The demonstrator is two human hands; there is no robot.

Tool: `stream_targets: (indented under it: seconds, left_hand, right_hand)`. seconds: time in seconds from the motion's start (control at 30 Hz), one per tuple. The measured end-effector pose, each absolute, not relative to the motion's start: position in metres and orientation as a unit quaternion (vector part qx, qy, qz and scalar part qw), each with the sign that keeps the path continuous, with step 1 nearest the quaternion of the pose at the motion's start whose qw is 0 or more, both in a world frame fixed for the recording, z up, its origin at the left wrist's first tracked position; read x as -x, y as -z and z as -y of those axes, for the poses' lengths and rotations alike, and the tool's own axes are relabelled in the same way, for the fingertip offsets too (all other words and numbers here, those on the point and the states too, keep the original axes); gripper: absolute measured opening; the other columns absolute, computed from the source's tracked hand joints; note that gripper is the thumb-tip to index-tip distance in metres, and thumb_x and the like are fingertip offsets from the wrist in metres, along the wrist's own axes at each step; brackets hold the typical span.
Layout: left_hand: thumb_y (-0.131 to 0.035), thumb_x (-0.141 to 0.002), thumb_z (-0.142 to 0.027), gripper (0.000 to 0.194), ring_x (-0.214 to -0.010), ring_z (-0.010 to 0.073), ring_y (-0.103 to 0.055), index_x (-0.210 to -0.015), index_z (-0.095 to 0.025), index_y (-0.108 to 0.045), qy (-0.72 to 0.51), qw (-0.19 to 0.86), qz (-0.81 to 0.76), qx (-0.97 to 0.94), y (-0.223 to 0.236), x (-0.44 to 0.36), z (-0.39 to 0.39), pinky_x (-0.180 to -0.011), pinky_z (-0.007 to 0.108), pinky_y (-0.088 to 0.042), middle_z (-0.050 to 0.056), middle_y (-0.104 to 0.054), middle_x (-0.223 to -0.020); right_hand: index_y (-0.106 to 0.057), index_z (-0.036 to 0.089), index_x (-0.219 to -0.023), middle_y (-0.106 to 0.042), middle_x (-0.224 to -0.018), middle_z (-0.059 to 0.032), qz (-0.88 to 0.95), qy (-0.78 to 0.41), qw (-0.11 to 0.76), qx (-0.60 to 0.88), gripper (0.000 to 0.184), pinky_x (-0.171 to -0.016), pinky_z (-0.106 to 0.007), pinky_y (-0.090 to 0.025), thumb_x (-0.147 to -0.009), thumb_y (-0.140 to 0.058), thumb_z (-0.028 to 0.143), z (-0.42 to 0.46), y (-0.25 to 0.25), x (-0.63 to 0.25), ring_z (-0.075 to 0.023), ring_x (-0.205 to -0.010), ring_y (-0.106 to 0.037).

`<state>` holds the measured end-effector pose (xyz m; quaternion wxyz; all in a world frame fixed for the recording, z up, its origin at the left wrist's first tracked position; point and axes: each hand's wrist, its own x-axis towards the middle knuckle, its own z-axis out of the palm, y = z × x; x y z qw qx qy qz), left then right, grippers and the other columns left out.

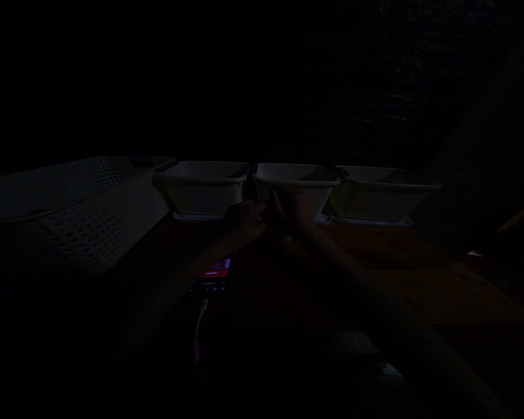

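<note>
The scene is very dark. My left hand (244, 223) and my right hand (296, 210) are close together over the wooden table (375, 250), in front of the middle white bin (323, 195). Both hands look closed, with fingers curled inward toward each other. Whatever may be between them is lost in shadow. Below my left forearm lies a phone (215, 273) with a lit screen, partly covered by that arm. A white cable (199, 314) plugs into its lower end.
To the left stands a large perforated white basket (144, 201). Another white bin (209, 195) is beside it, and a third bin (375, 201) sits at the right. Part of another person's arm (519, 218) shows dimly at the right edge.
</note>
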<state>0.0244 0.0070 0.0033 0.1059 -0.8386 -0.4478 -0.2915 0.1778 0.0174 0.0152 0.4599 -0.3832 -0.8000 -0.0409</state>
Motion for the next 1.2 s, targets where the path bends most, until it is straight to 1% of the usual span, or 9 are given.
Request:
stream_targets:
  seconds: [0.1, 0.3, 0.47, 0.6, 0.8, 0.9, 0.97, 1.07, 1.2]
  left_hand:
    - [-0.052, -0.072, -0.02, 0.026, -0.078, 0.0187, -0.06, -0.096, -0.018, -0.063, 0.299, 0.117, 0.45, 0.833, -0.002, -0.025, -0.006, -0.066, 0.028, -0.046, 0.006, -0.063, -0.088]
    - [-0.052, -0.071, -0.017, 0.021, -0.073, 0.0167, -0.059, -0.089, -0.017, -0.064, 0.322, 0.098, 0.43, 0.838, -0.001, -0.025, -0.006, -0.062, 0.026, -0.044, 0.005, -0.063, -0.083]
    - [-0.055, -0.074, -0.027, 0.018, -0.071, 0.0164, -0.058, -0.088, -0.017, -0.061, 0.331, 0.088, 0.412, 0.844, -0.002, -0.024, -0.006, -0.06, 0.026, -0.043, 0.004, -0.061, -0.078]
    - [-0.056, -0.077, -0.038, 0.027, -0.077, 0.0171, -0.059, -0.094, -0.016, -0.058, 0.345, 0.047, 0.393, 0.851, -0.005, -0.024, -0.004, -0.065, 0.026, -0.045, 0.004, -0.062, -0.085]
    - [-0.053, -0.079, -0.05, 0.048, -0.084, 0.0183, -0.061, -0.114, -0.018, -0.049, 0.35, -0.012, 0.415, 0.84, -0.006, -0.024, -0.004, -0.067, 0.027, -0.046, 0.007, -0.063, -0.1]
    - [-0.055, -0.077, -0.052, 0.057, -0.085, 0.0206, -0.061, -0.121, -0.017, -0.045, 0.312, -0.014, 0.448, 0.838, -0.003, -0.023, -0.006, -0.066, 0.028, -0.046, 0.01, -0.063, -0.102]
    - [-0.057, -0.076, -0.049, 0.056, -0.082, 0.0206, -0.062, -0.121, -0.017, -0.045, 0.285, -0.025, 0.458, 0.841, -0.002, -0.023, -0.007, -0.063, 0.028, -0.046, 0.01, -0.063, -0.1]
    - [-0.054, -0.079, -0.042, 0.043, -0.075, 0.0191, -0.062, -0.113, -0.016, -0.051, 0.272, -0.031, 0.461, 0.844, 0.0, -0.022, -0.008, -0.058, 0.026, -0.044, 0.009, -0.064, -0.093]
    - [-0.054, -0.078, -0.034, 0.031, -0.075, 0.0185, -0.061, -0.102, -0.015, -0.055, 0.271, -0.01, 0.462, 0.844, -0.001, -0.021, -0.011, -0.059, 0.026, -0.044, 0.008, -0.064, -0.091]
  right_hand:
    - [-0.056, 0.018, -0.077, -0.057, -0.066, -0.003, 0.8, 0.036, 0.479, 0.361, 0.036, -0.054, -0.025, -0.031, -0.091, -0.033, 0.041, -0.018, -0.014, -0.177, -0.012, -0.057, -0.05]
    - [-0.054, 0.017, -0.075, -0.055, -0.064, -0.0026, 0.798, 0.014, 0.482, 0.362, 0.032, -0.052, -0.024, -0.03, -0.091, -0.035, 0.038, -0.018, -0.013, -0.176, -0.0112, -0.056, -0.049]
    - [-0.052, 0.018, -0.071, -0.053, -0.06, -0.0014, 0.786, 0.02, 0.5, 0.364, 0.034, -0.051, -0.024, -0.028, -0.09, -0.035, 0.039, -0.022, -0.013, -0.178, -0.01, -0.052, -0.045]
    - [-0.047, 0.017, -0.067, -0.049, -0.055, -0.0004, 0.752, 0.017, 0.538, 0.379, 0.036, -0.047, -0.025, -0.024, -0.091, -0.034, 0.041, -0.023, -0.014, -0.18, -0.0093, -0.046, -0.042]
    - [-0.046, 0.018, -0.067, -0.051, -0.058, -0.001, 0.71, -0.024, 0.587, 0.389, 0.039, -0.049, -0.024, -0.029, -0.09, -0.032, 0.046, -0.025, -0.017, -0.184, -0.0101, -0.051, -0.046]
    - [-0.044, 0.018, -0.066, -0.049, -0.058, -0.0005, 0.686, -0.041, 0.622, 0.374, 0.041, -0.05, -0.024, -0.03, -0.091, -0.03, 0.048, -0.027, -0.018, -0.186, -0.0099, -0.052, -0.045]
    - [-0.043, 0.019, -0.066, -0.048, -0.058, -0.0003, 0.68, -0.041, 0.631, 0.371, 0.042, -0.051, -0.024, -0.03, -0.091, -0.027, 0.048, -0.028, -0.019, -0.187, -0.0101, -0.053, -0.046]
    - [-0.046, 0.019, -0.07, -0.05, -0.061, -0.001, 0.688, -0.016, 0.609, 0.394, 0.042, -0.053, -0.025, -0.031, -0.092, -0.025, 0.048, -0.027, -0.019, -0.187, -0.0111, -0.055, -0.047]
    - [-0.05, 0.018, -0.075, -0.054, -0.064, -0.0025, 0.735, 0.051, 0.516, 0.437, 0.042, -0.053, -0.025, -0.027, -0.091, -0.028, 0.049, -0.02, -0.02, -0.186, -0.0124, -0.058, -0.05]
